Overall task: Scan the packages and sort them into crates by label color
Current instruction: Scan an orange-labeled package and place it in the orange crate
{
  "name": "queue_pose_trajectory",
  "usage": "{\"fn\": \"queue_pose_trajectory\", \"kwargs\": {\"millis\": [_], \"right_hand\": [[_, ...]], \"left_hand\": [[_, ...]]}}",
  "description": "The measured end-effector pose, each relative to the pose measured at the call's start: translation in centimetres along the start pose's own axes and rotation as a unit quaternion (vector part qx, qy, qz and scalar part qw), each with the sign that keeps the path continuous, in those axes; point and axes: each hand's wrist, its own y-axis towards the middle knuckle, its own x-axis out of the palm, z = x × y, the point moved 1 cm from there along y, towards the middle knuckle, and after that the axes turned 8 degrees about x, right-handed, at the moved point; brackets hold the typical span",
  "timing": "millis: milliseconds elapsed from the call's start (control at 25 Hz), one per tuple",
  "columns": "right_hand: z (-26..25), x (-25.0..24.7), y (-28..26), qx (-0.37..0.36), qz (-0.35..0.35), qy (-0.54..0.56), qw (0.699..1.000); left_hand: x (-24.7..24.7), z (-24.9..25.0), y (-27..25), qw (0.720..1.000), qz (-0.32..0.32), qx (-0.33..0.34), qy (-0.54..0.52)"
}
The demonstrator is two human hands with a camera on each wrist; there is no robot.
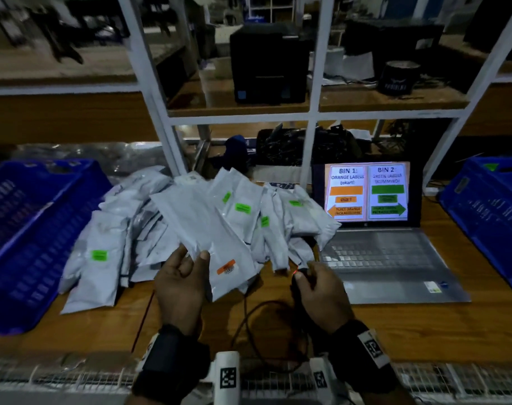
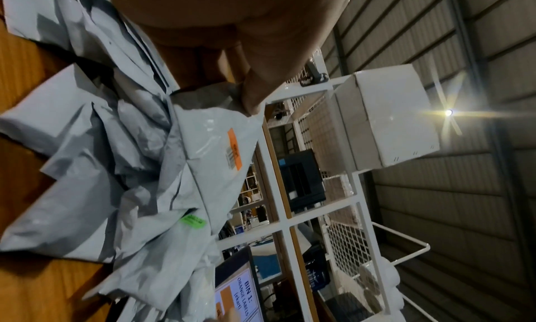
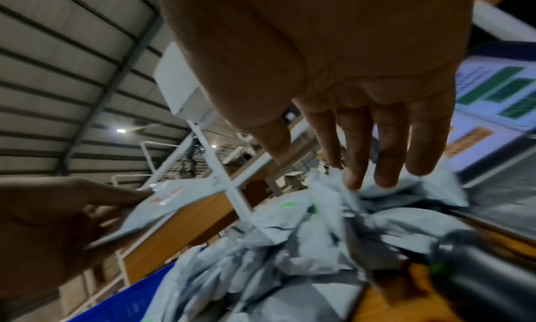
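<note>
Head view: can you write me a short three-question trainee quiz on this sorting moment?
1. Multiple choice: what colour is the label on the package that the left hand holds? A green, B orange, C blue.
2. True or false: the laptop screen assigns orange labels to Bin 2.
3. Fill in: going by the screen's orange arrow, this package belongs in the blue crate on the person's ____ side.
Key: 1 B; 2 false; 3 left.
</note>
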Motion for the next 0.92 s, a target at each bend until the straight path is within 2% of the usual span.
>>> {"fn": "queue_pose_trajectory", "kwargs": {"millis": [80,240,480,640,800,920], "right_hand": [[-4.6,1.8,-3.1,-0.045,-0.039,0.033,0.998],[-13.2,8.5,-9.9,-0.041,-0.177,0.062,0.981],[-23.9,19.4,-15.8,-0.095,-0.168,0.214,0.957],[-29.4,23.2,-16.2,-0.121,-0.163,0.211,0.956],[-35.3,25.0,-13.2,-0.185,-0.187,0.151,0.953],[-39.7,27.0,-9.7,-0.212,-0.168,0.147,0.951]], "left_hand": [[-3.4,0.9,0.6,1.000,0.002,0.009,-0.007],[-11.7,2.6,2.3,1.000,0.007,-0.004,-0.017],[-25.6,6.4,5.2,1.000,-0.011,-0.004,-0.010],[-32.7,8.9,9.2,1.000,0.012,0.004,0.015],[-37.9,11.9,17.0,0.997,0.078,0.030,0.000],[-41.1,13.6,23.9,0.993,0.106,0.052,0.010]]}}
